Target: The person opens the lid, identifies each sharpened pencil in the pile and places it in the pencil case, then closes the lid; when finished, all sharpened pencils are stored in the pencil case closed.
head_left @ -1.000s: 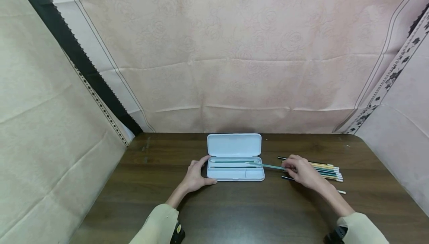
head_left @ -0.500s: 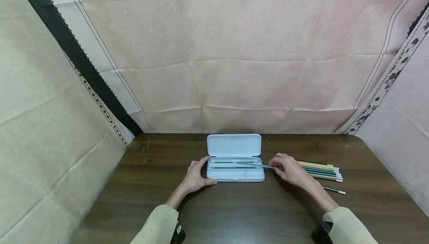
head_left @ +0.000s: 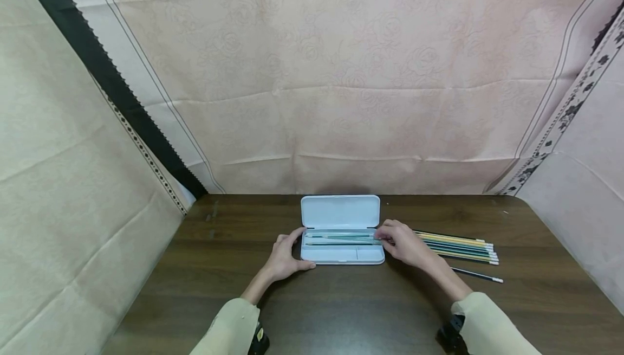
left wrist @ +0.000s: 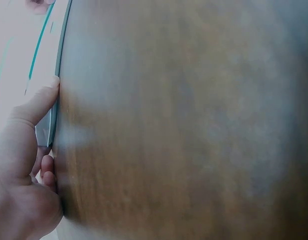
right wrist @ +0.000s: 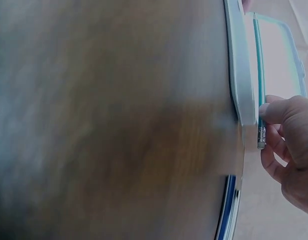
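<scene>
A light-blue pencil case lies on the table with its lid tipped back. Several pencils lie lengthwise inside its tray. My left hand grips the case's left end, thumb at the front corner and a finger at the back one. Over the right end, my right hand pinches a teal pencil near its eraser end between thumb and fingers. That pencil stretches leftward over the tray, its eraser end sticking out past the case's right edge in the right wrist view.
To the right on the brown table lies a row of yellow, green and dark pencils, white erasers pointing right. A single dark pencil lies nearer the front. Pale cloth hangs behind the table's back edge.
My right hand has moved left with the teal pencil, from beside the loose pencils to the case's right end, bringing the pencil over the tray. My left hand has stayed put.
</scene>
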A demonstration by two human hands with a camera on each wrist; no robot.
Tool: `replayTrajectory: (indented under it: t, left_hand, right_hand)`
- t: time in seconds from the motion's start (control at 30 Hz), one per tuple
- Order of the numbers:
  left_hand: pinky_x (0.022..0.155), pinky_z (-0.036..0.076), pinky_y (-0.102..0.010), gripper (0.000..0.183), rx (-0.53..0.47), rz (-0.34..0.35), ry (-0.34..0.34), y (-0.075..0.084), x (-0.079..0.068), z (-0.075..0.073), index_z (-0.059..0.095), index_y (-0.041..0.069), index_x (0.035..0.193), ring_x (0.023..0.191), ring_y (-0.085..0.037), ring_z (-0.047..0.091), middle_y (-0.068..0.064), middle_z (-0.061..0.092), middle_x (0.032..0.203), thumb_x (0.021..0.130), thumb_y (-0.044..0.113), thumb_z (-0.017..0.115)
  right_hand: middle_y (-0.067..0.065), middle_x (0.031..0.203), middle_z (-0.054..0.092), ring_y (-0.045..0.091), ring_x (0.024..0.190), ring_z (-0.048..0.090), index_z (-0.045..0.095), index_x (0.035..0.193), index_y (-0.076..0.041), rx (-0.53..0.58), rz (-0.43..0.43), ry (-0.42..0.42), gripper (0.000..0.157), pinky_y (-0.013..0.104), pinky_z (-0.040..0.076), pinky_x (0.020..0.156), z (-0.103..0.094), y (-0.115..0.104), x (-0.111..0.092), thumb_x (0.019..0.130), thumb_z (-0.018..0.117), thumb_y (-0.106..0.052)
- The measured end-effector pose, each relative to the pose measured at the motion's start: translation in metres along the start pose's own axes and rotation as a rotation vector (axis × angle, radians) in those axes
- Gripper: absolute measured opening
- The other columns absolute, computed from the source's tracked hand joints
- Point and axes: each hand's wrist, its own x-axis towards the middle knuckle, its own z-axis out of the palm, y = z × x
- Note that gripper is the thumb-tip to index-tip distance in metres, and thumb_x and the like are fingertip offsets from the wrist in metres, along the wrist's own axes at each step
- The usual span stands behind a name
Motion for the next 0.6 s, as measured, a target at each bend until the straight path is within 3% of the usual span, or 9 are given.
replayTrajectory:
  t: [0.6]
  left_hand:
    - [0.096, 0.040, -0.052, 0.092, 0.002, -0.012, -0.005, 0.001, 0.000, -0.001, 0.044, 0.016, 0.150, 0.122, -0.030, 0.040, -0.013, 0.050, 0.136, 0.073, 0.035, 0.091]
  right_hand:
    - [0.002, 0.092, 0.063, 0.017, 0.084, 0.056, 0.076, 0.096, -0.005, -0.056, -0.055, -0.007, 0.017, 0.034, 0.053, 0.073, 0.013, -0.014, 0.020, 0.083, 0.078, 0.005]
